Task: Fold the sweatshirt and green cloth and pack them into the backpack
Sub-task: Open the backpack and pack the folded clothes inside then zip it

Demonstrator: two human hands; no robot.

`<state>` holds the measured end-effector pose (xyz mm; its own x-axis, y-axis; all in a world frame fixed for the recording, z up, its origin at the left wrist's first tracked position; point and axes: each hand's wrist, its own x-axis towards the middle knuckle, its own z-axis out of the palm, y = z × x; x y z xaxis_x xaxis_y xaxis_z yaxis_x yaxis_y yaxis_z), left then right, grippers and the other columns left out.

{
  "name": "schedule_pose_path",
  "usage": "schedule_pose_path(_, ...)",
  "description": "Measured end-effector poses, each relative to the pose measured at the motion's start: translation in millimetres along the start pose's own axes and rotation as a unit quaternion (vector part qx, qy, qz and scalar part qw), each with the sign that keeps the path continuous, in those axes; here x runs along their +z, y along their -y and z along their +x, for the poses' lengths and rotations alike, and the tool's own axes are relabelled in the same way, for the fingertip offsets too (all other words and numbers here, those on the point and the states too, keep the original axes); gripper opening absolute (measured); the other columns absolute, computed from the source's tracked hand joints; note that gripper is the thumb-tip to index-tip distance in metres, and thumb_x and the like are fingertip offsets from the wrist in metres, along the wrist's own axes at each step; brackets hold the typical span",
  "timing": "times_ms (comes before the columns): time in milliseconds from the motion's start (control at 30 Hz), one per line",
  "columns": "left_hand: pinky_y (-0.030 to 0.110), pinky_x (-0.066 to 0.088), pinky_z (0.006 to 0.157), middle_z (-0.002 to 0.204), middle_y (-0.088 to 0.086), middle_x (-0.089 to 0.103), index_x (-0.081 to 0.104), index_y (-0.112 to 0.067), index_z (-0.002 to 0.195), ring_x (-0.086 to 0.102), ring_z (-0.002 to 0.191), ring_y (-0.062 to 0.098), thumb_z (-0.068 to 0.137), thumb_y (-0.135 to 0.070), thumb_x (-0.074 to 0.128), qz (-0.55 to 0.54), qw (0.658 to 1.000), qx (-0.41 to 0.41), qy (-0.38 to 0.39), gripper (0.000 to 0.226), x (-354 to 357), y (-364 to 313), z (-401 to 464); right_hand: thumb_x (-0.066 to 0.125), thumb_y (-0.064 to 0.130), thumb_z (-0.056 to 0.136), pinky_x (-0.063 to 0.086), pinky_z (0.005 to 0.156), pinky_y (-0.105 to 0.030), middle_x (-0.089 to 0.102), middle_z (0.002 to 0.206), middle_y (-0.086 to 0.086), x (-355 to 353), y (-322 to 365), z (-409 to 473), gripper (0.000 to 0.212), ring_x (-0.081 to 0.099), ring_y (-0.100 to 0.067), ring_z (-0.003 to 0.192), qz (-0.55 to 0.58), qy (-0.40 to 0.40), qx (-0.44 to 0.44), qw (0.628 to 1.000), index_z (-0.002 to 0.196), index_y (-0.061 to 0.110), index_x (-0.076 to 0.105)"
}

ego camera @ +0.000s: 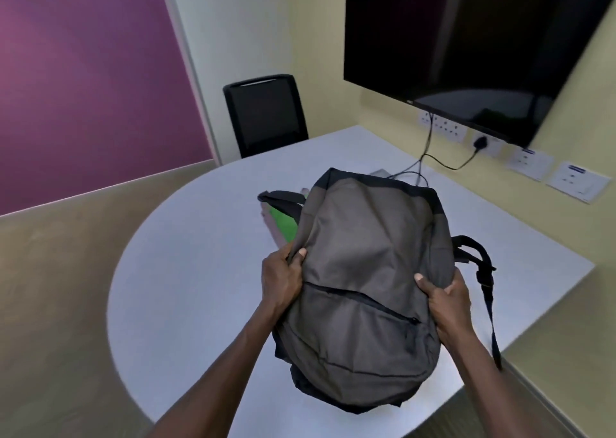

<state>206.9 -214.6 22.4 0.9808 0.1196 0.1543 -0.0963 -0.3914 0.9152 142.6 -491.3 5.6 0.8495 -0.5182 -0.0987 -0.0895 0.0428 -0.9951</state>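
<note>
Grey backpack (363, 277) gripped at both sides, over the white table (200, 271)

The backpack is held front-up with its front pocket zip closed; its left edge is pinched by the left hand (281, 279), thumb on top and the other fingers curled under the fabric; the right edge is gripped by the right hand (445, 299), thumb pressed on the front and the rest wrapped round the side; a black strap (488, 291) is left dangling off the right; the green cloth (285, 225) is seen peeking out just behind the bag's left edge, lying on something pinkish-grey, probably the sweatshirt, hard to tell; further back a black chair (266, 114), a wall screen (466, 37) and a cable (433, 157) are parked.
</note>
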Motion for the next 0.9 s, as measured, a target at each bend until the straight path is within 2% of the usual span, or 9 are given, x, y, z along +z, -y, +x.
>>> schedule_pose_path(167, 0.006, 0.043, 0.078, 0.109, -0.018, 0.069, 0.071, -0.021, 0.122, 0.064, 0.094, -0.005, 0.097, -0.020, 0.059, -0.005, 0.997, -0.034, -0.065, 0.027, -69, 34, 2, 0.074, 0.010, 0.086, 0.050, 0.070, -0.015, 0.067, 0.111, 0.000, 77, 3, -8, 0.043, 0.063, -0.004, 0.094, -0.019, 0.072, -0.007, 0.997, 0.125, 0.014, 0.055)
schedule_pose_path(267, 0.001, 0.041, 0.075, 0.107, -0.021, 0.067, 0.071, -0.020, 0.123, 0.056, 0.086, -0.020, 0.098, -0.019, 0.059, -0.004, 0.992, -0.064, -0.108, 0.027, -100, 56, 5, 0.073, 0.009, 0.087, 0.049, 0.072, -0.016, 0.066, 0.113, 0.001, 123, -3, -2, 0.043, 0.063, -0.004, 0.096, -0.027, 0.130, -0.003, 0.991, 0.125, 0.013, 0.054)
schedule_pose_path(367, 0.002, 0.041, 0.071, 0.086, -0.037, 0.063, 0.073, -0.030, 0.110, 0.057, 0.078, -0.023, 0.098, -0.017, 0.059, 0.000, 0.985, -0.089, -0.151, 0.022, -126, 74, 5, 0.072, 0.007, 0.087, 0.052, 0.079, -0.021, 0.066, 0.115, 0.001, 167, -10, 6, 0.043, 0.065, -0.009, 0.100, -0.032, 0.179, 0.001, 0.983, 0.124, 0.017, 0.053)
schedule_pose_path(433, 0.010, 0.043, 0.069, 0.069, -0.041, 0.061, 0.065, -0.044, 0.087, 0.058, 0.073, -0.020, 0.098, -0.016, 0.058, 0.013, 0.979, -0.104, -0.173, 0.031, -144, 84, 3, 0.072, 0.007, 0.087, 0.054, 0.084, -0.029, 0.067, 0.115, 0.000, 197, -14, 7, 0.042, 0.066, -0.013, 0.100, -0.046, 0.209, 0.007, 0.977, 0.121, 0.021, 0.053)
schedule_pose_path(500, 0.013, 0.044, 0.069, 0.067, -0.040, 0.062, 0.060, -0.047, 0.080, 0.059, 0.070, -0.013, 0.098, -0.016, 0.058, 0.030, 0.973, -0.121, -0.193, 0.036, -160, 97, 1, 0.073, 0.007, 0.086, 0.055, 0.090, -0.036, 0.068, 0.115, -0.001, 225, -17, 6, 0.042, 0.067, -0.015, 0.100, -0.064, 0.231, 0.008, 0.971, 0.121, 0.019, 0.054)
schedule_pose_path(567, 0.016, 0.045, 0.068, 0.068, -0.031, 0.065, 0.069, -0.037, 0.087, 0.059, 0.073, -0.007, 0.097, -0.015, 0.058, 0.035, 0.967, -0.131, -0.216, 0.027, -176, 111, 2, 0.073, 0.006, 0.085, 0.054, 0.093, -0.037, 0.068, 0.115, -0.001, 252, -21, 4, 0.040, 0.067, -0.015, 0.100, -0.078, 0.246, 0.006, 0.966, 0.118, 0.019, 0.055)
schedule_pose_path(667, 0.018, 0.044, 0.067, 0.089, -0.012, 0.071, 0.075, -0.013, 0.109, 0.064, 0.080, 0.010, 0.097, -0.015, 0.059, 0.055, 0.957, -0.142, -0.246, 0.020, -201, 135, 5, 0.073, 0.010, 0.085, 0.051, 0.089, -0.032, 0.065, 0.112, -0.001, 292, -28, -2, 0.039, 0.064, -0.018, 0.099, -0.108, 0.267, -0.004, 0.958, 0.116, 0.022, 0.053)
schedule_pose_path(800, 0.030, 0.047, 0.070, 0.093, 0.000, 0.075, 0.075, -0.009, 0.109, 0.069, 0.086, 0.023, 0.097, -0.017, 0.060, 0.054, 0.950, -0.168, -0.257, 0.020, -232, 178, 19, 0.072, 0.011, 0.085, 0.049, 0.086, -0.030, 0.065, 0.109, 0.002, 344, -39, -7, 0.037, 0.063, -0.017, 0.098, -0.136, 0.281, -0.008, 0.950, 0.115, 0.020, 0.053)
schedule_pose_path(900, 0.039, 0.053, 0.076, 0.091, 0.000, 0.074, 0.075, -0.014, 0.109, 0.068, 0.086, 0.024, 0.093, -0.034, 0.057, 0.053, 0.946, -0.185, -0.260, 0.031, -251, 206, 36, 0.072, 0.013, 0.085, 0.050, 0.088, -0.032, 0.066, 0.113, -0.001, 382, -49, -5, 0.039, 0.064, -0.020, 0.101, -0.167, 0.285, -0.006, 0.944, 0.119, 0.018, 0.055)
